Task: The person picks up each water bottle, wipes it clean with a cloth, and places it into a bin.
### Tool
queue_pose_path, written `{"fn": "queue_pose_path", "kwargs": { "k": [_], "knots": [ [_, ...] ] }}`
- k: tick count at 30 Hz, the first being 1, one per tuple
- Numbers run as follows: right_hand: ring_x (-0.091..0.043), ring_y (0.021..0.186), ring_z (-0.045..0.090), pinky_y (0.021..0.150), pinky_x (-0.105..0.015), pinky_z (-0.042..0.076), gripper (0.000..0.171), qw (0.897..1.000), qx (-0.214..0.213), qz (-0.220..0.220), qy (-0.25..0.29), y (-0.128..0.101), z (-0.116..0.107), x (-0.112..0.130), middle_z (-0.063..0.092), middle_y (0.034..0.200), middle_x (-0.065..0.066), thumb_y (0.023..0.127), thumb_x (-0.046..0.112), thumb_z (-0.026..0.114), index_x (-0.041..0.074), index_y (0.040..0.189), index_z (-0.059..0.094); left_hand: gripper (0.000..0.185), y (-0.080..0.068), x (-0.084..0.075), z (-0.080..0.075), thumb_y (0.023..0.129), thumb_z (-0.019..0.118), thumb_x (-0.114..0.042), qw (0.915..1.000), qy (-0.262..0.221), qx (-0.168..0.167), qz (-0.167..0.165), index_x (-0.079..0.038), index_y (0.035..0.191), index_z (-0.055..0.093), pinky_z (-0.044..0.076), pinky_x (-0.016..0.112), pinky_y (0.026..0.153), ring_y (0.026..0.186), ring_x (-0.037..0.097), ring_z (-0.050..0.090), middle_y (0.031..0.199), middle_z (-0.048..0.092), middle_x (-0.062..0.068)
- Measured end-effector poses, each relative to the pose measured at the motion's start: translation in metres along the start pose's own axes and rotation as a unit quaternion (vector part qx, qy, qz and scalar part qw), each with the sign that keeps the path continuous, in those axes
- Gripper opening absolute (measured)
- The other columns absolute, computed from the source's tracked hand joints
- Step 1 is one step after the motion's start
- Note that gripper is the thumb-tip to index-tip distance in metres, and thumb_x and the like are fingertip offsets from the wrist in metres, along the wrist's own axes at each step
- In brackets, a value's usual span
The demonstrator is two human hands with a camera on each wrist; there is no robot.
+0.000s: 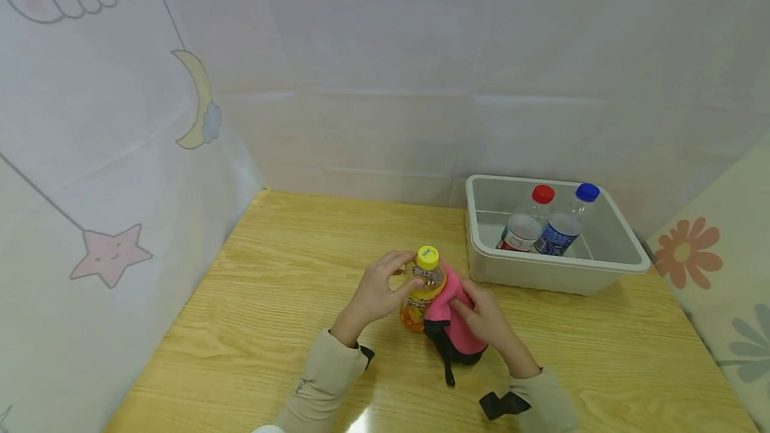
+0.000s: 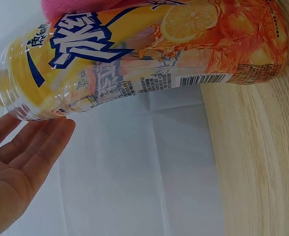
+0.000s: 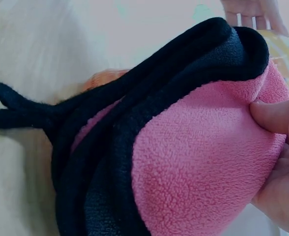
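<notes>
A clear plastic drink bottle with a yellow cap and an orange lemon-printed label stands upright on the table. My left hand holds it near the shoulder, thumb on the near side and fingers behind; the left wrist view shows those fingers at the bottle's neck end. In my right hand is a pink cloth with black edging and a black hanging loop, pinched between thumb and fingers. The folded cloth lies against the bottle's right side and hides part of it.
At the back right stands a white plastic bin. Inside it are a red-capped bottle and a blue-capped bottle. A printed curtain hangs along the back and both sides of the wooden table.
</notes>
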State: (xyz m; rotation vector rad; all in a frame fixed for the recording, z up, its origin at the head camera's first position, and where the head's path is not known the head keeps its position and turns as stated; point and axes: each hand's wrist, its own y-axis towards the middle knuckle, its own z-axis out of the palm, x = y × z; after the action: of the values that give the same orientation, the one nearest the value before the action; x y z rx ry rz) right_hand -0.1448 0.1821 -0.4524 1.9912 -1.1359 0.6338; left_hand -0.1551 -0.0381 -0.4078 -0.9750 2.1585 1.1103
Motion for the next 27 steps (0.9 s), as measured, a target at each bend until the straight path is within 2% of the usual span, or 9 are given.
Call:
{"fn": "queue_pose_path", "kwargs": {
  "k": [3, 9, 19, 27],
  "knots": [
    [-0.031, 0.103, 0.056, 0.083, -0.046, 0.048, 0.047, 1.000, 0.015, -0.003, -0.005, 0.000, 0.004, -0.006, 0.058, 0.116, -0.022, 0.081, -0.006, 0.062, -0.009, 0.126, 0.047, 0.044, 0.000, 0.000, 0.000, 0.084, 0.066, -0.014, 1.0000, -0.003, 0.001, 0.000, 0.005, 0.122, 0.053, 0.051, 0.040, 0.081, 0.109, 0.027, 0.053, 0.121, 0.054, 0.018],
    [-0.030, 0.104, 0.056, 0.085, -0.047, 0.047, 0.045, 0.999, 0.035, 0.024, 0.004, -0.003, 0.011, -0.012, 0.057, 0.117, -0.021, 0.084, -0.005, 0.059, -0.008, 0.127, 0.047, 0.044, 0.000, 0.001, 0.000, 0.085, 0.065, -0.014, 0.9999, -0.014, 0.004, -0.002, 0.005, 0.123, 0.052, 0.051, 0.038, 0.081, 0.109, 0.027, 0.053, 0.121, 0.054, 0.017],
    [-0.020, 0.094, 0.059, 0.077, -0.032, 0.050, 0.045, 0.997, 0.053, 0.047, 0.015, -0.004, 0.011, -0.014, 0.060, 0.113, -0.016, 0.086, 0.000, 0.060, -0.004, 0.129, 0.047, 0.044, 0.002, 0.005, -0.002, 0.086, 0.063, -0.015, 0.9989, -0.039, 0.019, -0.017, 0.004, 0.124, 0.050, 0.051, 0.038, 0.083, 0.110, 0.027, 0.052, 0.122, 0.054, 0.017],
    [-0.024, 0.098, 0.058, 0.081, -0.040, 0.049, 0.042, 0.998, 0.036, 0.055, 0.002, -0.009, 0.003, -0.011, 0.061, 0.111, -0.016, 0.086, 0.003, 0.061, -0.006, 0.126, 0.050, 0.044, 0.004, 0.011, -0.005, 0.085, 0.064, -0.013, 0.9980, -0.054, 0.029, -0.016, 0.003, 0.124, 0.051, 0.051, 0.039, 0.083, 0.114, 0.029, 0.049, 0.125, 0.052, 0.017]
  ]
}}
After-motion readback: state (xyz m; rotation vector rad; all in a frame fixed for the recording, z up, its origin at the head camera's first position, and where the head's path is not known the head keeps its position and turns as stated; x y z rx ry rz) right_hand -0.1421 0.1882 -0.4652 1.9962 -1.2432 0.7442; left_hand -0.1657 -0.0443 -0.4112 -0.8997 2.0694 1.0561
